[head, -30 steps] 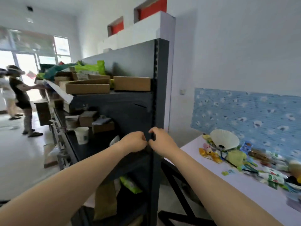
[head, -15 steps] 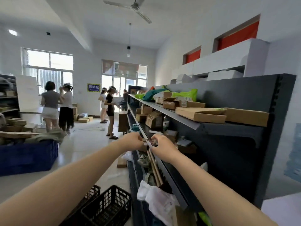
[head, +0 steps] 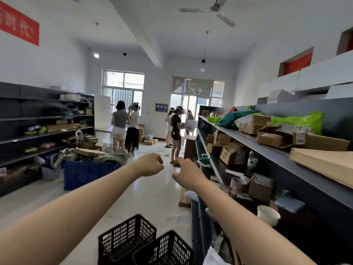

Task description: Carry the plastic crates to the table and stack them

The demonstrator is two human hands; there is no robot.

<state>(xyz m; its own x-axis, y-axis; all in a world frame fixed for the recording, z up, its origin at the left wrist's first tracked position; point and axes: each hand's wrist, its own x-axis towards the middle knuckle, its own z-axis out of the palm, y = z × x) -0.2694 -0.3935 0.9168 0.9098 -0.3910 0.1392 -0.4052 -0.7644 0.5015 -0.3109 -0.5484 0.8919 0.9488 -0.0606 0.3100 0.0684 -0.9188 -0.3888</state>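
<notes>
Nothing looks carried yet: the left crate (head: 125, 239) and right crate (head: 166, 250) sit on the near floor, while the left hand (head: 150, 165) and right hand (head: 188, 174) hover empty, fingers curled, just apart.

Left crate (head: 127, 238) sits right beside right crate (head: 164, 249) on the floor (head: 152, 199) before me, just left of the shelf unit (head: 309, 182).

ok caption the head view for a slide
Empty left hand and right hand outstretched, two black crates on the floor.
</notes>
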